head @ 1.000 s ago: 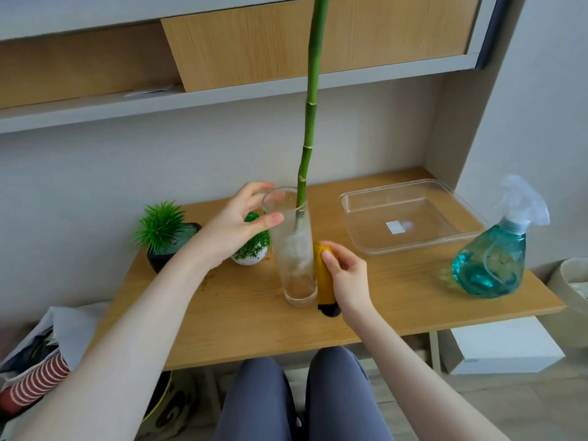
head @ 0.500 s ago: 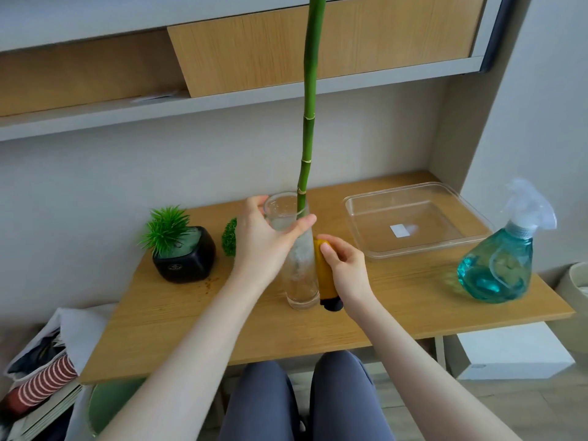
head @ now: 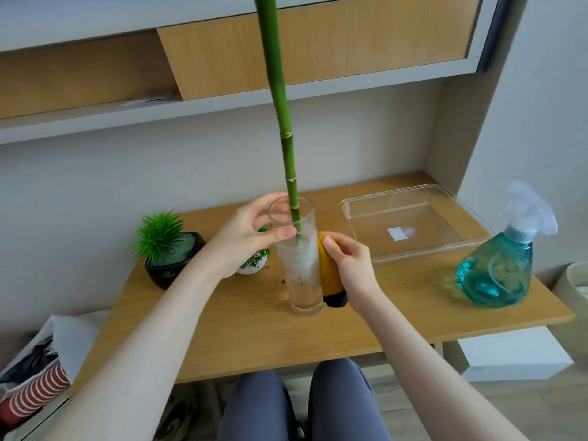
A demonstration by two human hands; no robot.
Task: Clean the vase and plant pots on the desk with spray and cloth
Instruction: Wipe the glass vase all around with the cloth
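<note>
A tall glass vase (head: 302, 265) stands upright mid-desk (head: 254, 338), its lower glass cloudy and smeared, a green stalk (head: 283, 122) rising from it. The left hand (head: 245, 237) pinches the rim, fingers curled round it; the right hand (head: 346, 265) presses a yellow cloth (head: 329, 275) to the vase's right side, fingers together. Left sit a black pot (head: 171, 265) and a white pot (head: 253, 265), both planted. Right, a clear empty tray (head: 413, 224); a blue spray bottle (head: 499, 265) stands near the desk's right edge.
</note>
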